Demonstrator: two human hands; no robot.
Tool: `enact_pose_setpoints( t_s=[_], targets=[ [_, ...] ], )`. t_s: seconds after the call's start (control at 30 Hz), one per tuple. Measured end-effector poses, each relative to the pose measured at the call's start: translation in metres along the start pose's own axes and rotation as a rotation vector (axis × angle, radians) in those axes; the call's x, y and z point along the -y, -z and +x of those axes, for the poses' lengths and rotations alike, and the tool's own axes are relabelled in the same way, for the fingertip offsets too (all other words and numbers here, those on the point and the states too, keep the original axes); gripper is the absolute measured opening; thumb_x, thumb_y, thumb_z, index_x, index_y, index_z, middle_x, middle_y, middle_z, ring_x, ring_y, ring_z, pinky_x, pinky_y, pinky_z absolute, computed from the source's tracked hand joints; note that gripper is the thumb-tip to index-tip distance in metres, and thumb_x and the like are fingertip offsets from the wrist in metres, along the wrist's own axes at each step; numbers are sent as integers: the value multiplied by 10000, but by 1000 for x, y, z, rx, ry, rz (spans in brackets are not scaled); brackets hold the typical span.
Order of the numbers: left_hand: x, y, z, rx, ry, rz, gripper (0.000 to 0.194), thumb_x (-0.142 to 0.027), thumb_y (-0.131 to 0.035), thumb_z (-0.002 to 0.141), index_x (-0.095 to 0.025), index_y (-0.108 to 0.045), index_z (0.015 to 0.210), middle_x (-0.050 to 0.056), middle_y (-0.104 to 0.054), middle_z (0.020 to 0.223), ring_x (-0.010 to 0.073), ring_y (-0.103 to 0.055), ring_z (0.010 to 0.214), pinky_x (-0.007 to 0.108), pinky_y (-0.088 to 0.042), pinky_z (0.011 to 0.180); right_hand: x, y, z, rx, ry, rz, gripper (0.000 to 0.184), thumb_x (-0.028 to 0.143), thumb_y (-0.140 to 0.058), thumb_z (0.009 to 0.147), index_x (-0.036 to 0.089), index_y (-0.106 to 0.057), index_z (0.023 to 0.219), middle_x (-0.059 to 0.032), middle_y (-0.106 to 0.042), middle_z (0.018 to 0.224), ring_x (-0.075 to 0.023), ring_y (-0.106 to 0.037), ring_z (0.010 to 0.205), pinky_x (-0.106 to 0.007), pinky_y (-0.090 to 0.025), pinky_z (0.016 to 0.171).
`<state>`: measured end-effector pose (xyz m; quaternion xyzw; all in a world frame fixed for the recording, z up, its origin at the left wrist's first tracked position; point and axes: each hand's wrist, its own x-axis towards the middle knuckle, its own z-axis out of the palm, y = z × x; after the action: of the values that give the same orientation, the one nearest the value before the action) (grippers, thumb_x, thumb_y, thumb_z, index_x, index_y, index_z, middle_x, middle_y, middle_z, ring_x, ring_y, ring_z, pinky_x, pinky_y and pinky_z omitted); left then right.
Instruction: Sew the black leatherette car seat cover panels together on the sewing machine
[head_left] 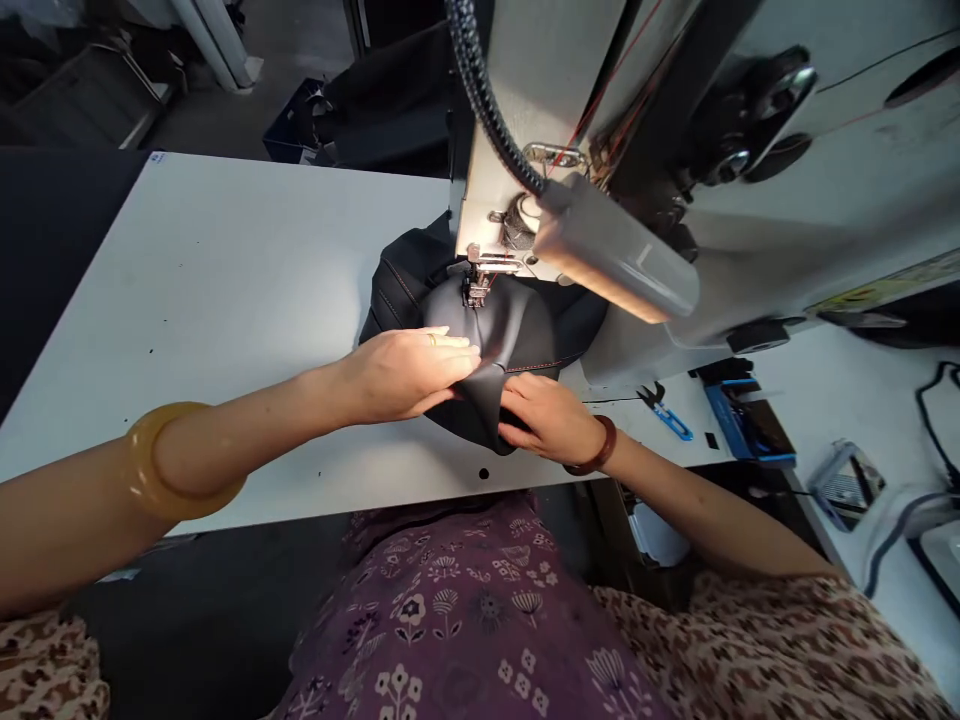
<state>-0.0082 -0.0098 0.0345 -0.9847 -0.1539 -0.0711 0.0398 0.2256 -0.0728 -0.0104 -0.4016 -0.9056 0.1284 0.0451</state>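
Observation:
A black leather piece with red stitching (pixel 517 325) lies under the presser foot (pixel 477 285) of a grey sewing machine (pixel 675 200). My left hand (pixel 409 372) lies on the leather just left of the needle, fingers stretched together and pressing it flat. My right hand (pixel 546 418) grips the near edge of the leather from below the seam, fingers curled round the fold. A yellow bangle sits on my left forearm and a brown one on my right wrist.
The white table (pixel 225 290) stretches left of the machine. Blue thread snips (pixel 666 410) and a blue-edged tool (pixel 739 415) lie to the right. Dark fabric piles lie beyond the table's far edge. Cables and a clear box sit at far right.

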Motion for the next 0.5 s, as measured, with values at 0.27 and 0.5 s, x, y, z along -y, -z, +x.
enact_pose_setpoints(
  t_s=[0.27, 0.5],
  targets=[
    [-1, -2, 5, 43, 53, 170, 316, -313, -527, 867, -132, -608, 1112, 91, -678, 1063, 191, -644, 918, 294, -508, 827, -6, -10, -14, -79, 54, -180, 184, 145, -494, 769, 138, -598, 921, -61, -602, 838, -176, -495, 753, -296, -339, 645],
    [5, 7, 14, 88, 55, 222, 270, -259, -497, 838, -134, -638, 1032, 90, -671, 1022, 199, -606, 825, 280, -444, 618, 13, 32, -35, -138, 101, -249, 127, 140, -481, 825, 173, -507, 704, -20, -523, 660, -147, -447, 600, -285, -277, 507]
  ],
)
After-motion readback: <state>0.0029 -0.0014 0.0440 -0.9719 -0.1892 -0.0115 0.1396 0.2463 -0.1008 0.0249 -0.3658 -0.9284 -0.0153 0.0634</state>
